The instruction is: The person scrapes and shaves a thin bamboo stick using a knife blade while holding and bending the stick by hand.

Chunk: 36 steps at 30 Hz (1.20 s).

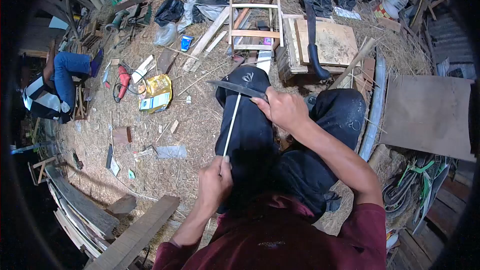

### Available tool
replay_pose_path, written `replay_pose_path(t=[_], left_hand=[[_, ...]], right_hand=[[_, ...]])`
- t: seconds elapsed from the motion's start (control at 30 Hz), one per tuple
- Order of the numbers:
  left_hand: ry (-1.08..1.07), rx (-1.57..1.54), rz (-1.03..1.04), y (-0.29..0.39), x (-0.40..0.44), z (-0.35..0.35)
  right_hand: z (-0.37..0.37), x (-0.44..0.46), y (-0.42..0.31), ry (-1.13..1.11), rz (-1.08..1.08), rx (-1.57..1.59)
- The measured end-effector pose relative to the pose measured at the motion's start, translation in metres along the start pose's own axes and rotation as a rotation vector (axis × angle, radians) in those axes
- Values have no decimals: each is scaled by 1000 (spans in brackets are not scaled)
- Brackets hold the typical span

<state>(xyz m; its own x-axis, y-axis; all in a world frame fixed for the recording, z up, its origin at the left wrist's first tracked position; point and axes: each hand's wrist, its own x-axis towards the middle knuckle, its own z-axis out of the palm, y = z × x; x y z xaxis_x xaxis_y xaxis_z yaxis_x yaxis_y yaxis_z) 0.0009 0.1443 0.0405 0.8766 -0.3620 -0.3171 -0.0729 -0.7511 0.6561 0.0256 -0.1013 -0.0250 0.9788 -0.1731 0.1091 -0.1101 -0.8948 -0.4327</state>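
My left hand (215,181) is closed around the lower end of a thin pale stick (232,125), which runs up along my dark-trousered thigh. The stick's far end meets a knife (231,86) whose grey blade lies crosswise over my knee, pointing left. My right hand (283,108) grips the knife at its right end, hiding the handle, with the thumb along the blade. Whether the edge is cutting into the stick, I cannot tell.
A machete (312,37) leans on a wooden box (330,42) ahead right. A wooden frame (255,34) stands beyond my knees. On the shaving-covered ground lie a red power tool (121,82) and a yellow bag (157,92). Another person (70,77) sits at far left; planks (135,235) lie nearer.
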Motion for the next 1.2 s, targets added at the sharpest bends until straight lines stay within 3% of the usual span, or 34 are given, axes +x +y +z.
replay_pose_path(t=[0.13, 0.3, 0.73, 0.83, 1.2], left_hand=[[-36, -85, 151, 21, 38, 3], [-14, -93, 187, 49, 92, 15], [119, 75, 318, 37, 85, 34], [-17, 38, 174, 32, 68, 21], [26, 81, 210, 30, 77, 23]], right_hand=[[-10, -2, 0, -31, -52, 111], [-9, -4, -1, -1, -47, 194], [-8, 13, -4, 12, 138, 94], [-11, 18, -3, 5, 140, 84], [-13, 18, -3, -113, 110, 87]])
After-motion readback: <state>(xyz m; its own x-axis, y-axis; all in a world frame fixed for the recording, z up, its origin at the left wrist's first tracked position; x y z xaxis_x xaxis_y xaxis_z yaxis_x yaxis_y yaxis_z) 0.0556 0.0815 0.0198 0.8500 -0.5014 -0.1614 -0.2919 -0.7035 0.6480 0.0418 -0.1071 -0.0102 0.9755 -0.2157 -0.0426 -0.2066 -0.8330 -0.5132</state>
